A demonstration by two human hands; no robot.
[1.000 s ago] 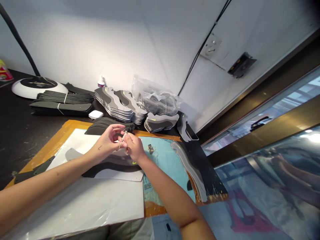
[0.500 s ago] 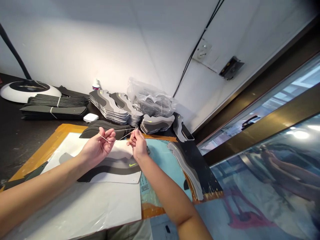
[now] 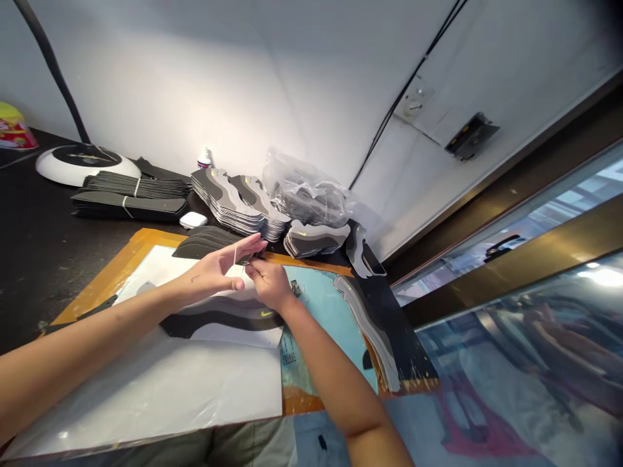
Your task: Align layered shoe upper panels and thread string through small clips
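Left hand [image 3: 214, 272]: thumb and fingers spread, rubber band [image 3: 235, 253] looped across them.
Right hand [image 3: 271, 283]: fingertips pinching the band.
Band position: above patterned panel [image 3: 226, 327], between near and far edges of desk [image 3: 34, 207].
Panel stacks [image 3: 228, 211]: toward far edge.

Thin pale band [image 3: 235, 254], string-like; looped on left hand [image 3: 213, 272], one strand stretched straight between fingers and thumb; other part pinched in right hand [image 3: 272, 283], mostly hidden; raised, mid-scene.

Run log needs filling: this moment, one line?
left hand: open, band on it; right hand: curled, grip unclear; panel: on white sheet
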